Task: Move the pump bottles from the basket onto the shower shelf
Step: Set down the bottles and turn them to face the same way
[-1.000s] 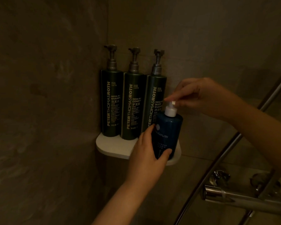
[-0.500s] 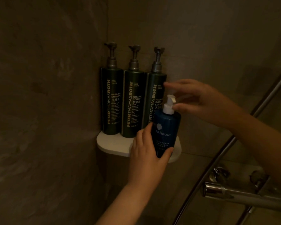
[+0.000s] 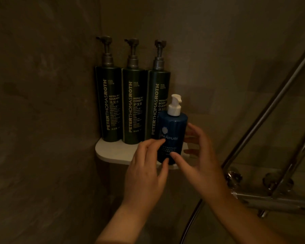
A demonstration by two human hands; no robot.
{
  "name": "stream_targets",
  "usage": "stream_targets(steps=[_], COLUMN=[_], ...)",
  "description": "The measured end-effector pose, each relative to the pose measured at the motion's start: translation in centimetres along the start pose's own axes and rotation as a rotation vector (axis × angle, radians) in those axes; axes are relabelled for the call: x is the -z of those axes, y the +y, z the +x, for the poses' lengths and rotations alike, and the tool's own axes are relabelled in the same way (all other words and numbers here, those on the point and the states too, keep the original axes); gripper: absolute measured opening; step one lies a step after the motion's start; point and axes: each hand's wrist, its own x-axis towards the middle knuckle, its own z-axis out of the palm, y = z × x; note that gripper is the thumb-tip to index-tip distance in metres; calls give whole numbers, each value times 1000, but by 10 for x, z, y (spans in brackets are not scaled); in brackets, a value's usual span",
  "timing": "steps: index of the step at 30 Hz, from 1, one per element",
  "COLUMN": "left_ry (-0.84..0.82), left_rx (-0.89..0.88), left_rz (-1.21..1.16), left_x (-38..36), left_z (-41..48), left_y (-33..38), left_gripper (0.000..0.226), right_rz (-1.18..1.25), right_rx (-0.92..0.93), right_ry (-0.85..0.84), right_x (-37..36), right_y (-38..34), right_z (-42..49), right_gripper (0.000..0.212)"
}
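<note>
The left hand (image 3: 145,166) grips the low front of the blue pump bottle (image 3: 173,131), bent fingertips on its label and thumb at its base. The right hand (image 3: 202,161) is spread wide around the bottle's right side, thumb touching the front and fingers straight beside it. The bottle is a smooth glossy cylinder with a white plastic pump, standing upright on the front right edge of the rounded white shower shelf (image 3: 111,153). Behind it, three tall dark green pump bottles (image 3: 133,106) with grey pumps stand side by side, touching, in the corner of the mottled stone walls (image 3: 42,120). To the right are a slanted metal shower rail (image 3: 264,118) and a chrome mixer valve (image 3: 275,203)
</note>
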Motion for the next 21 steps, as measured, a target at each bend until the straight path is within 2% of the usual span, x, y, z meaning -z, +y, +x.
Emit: stream_targets(steps=[11,21], left_ry=[-119,-218], left_rx=[-55,-91], left_rz=[-28,80], left_x=[-6,-15], left_z=[4,10], left_y=[6,7], left_gripper=[53,63], right_rz=[14,51], right_rx=[-72,-86], right_ry=[85,74], right_x=[-5,-7], right_y=[14,27], right_z=[0,16], right_gripper=[70,68])
